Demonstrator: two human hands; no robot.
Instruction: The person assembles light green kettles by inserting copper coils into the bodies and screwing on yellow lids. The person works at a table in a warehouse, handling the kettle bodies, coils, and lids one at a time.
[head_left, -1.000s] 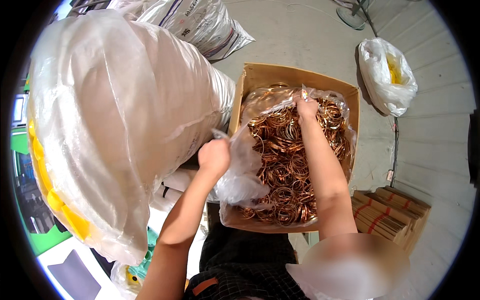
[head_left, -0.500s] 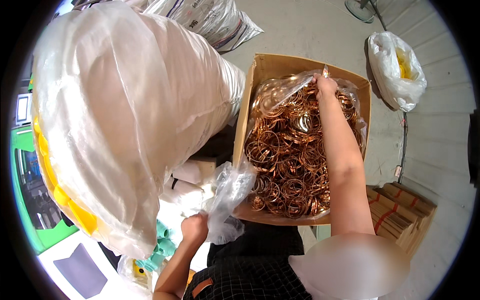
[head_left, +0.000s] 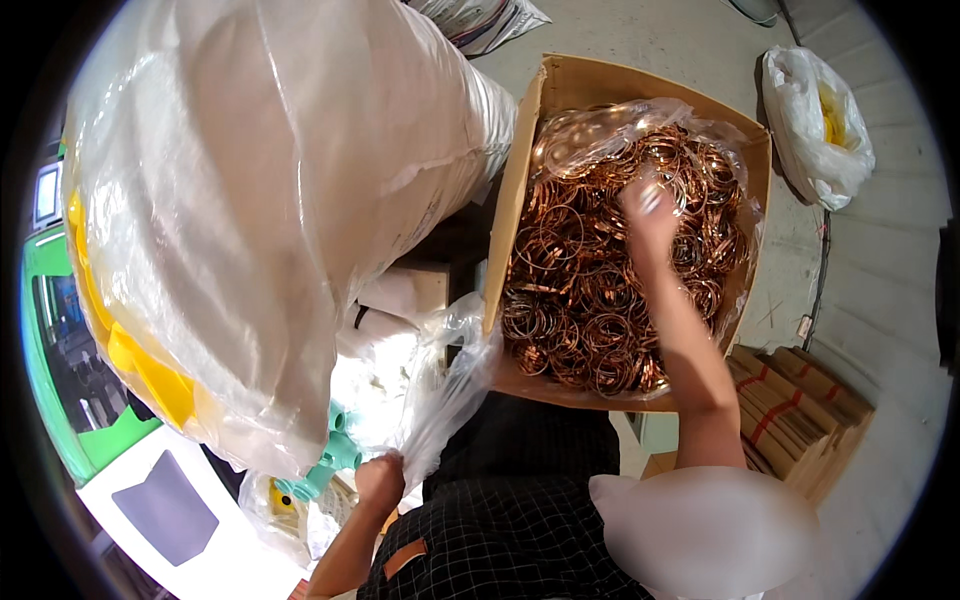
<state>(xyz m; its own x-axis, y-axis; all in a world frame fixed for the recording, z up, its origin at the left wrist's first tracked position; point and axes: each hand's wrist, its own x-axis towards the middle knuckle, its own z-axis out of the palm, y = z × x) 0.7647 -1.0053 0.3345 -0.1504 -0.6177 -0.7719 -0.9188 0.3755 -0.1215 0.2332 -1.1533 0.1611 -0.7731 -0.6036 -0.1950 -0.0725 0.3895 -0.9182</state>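
A cardboard box (head_left: pixel 755 200) in front of me is heaped with thin copper-coloured metal rings (head_left: pixel 590 300), inside a clear plastic liner. Over the upper middle of the heap is my right hand (head_left: pixel 652 210), smeared by motion. Its fingers look curled, with a pale shiny glint at them; what they hold is unclear. Down at the left, my left hand (head_left: pixel 380 482) is closed on clear plastic film (head_left: pixel 450 390), which stretches up to the box's near left corner. Whether this film joins the liner cannot be made out.
A huge translucent sack (head_left: pixel 250 200) with yellow pieces bulges along the left. Teal plastic parts (head_left: pixel 335 455) lie below it. Flat cardboard bundles (head_left: pixel 790 410) stand right of the box. A white bag (head_left: pixel 815 125) with yellow contents sits at the upper right, near the wall.
My right hand has come back from the box's far end to over the rings. My left hand has drawn the film lower and tauter. The whole view has shifted slightly.
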